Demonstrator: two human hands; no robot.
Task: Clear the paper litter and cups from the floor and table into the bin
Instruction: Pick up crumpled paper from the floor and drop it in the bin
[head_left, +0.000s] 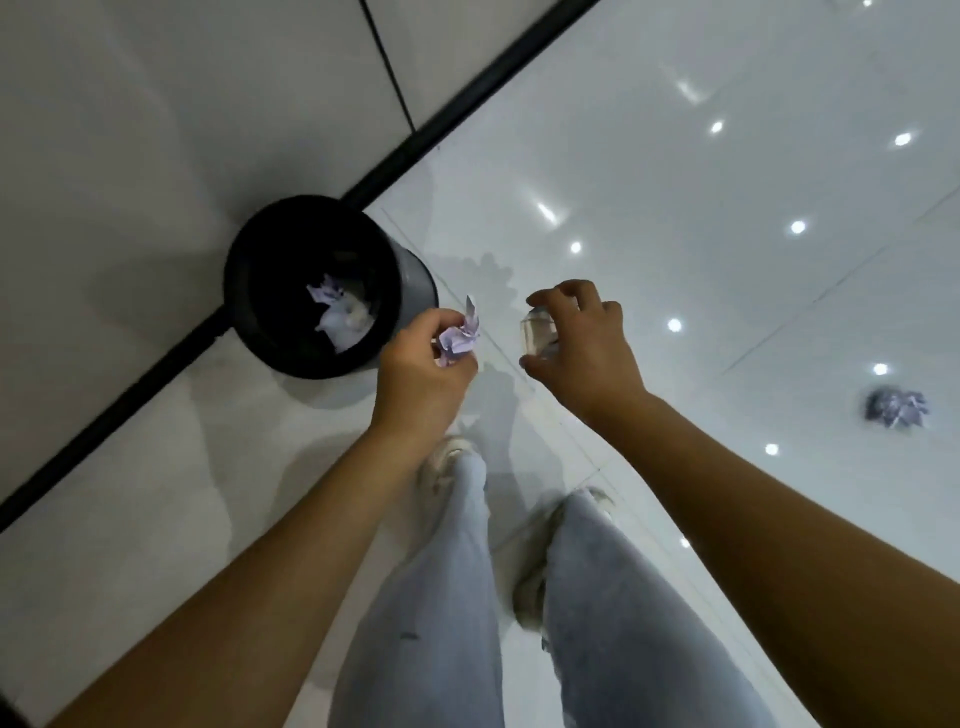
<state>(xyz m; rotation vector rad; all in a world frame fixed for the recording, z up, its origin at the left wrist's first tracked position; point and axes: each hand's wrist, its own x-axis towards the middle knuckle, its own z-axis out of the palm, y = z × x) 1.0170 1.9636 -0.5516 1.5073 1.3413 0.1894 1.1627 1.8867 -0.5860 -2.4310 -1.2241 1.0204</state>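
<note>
Near the round black bin (270, 291), the left hand (415, 379) pinches a light, soft crumpled lilac paper wad (460, 340), while the right hand (582, 348) clasps a small clear plastic cup (535, 338), likely flimsy, by its sides.

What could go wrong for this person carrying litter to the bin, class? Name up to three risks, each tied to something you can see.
1. Both hands are short of the black bin: the left hand with crumpled paper and the right hand with a clear cup could drop their loads onto the floor.
2. The cup is held only by the fingertips and may slip.
3. Another paper ball lies far right, easily overlooked.
</note>
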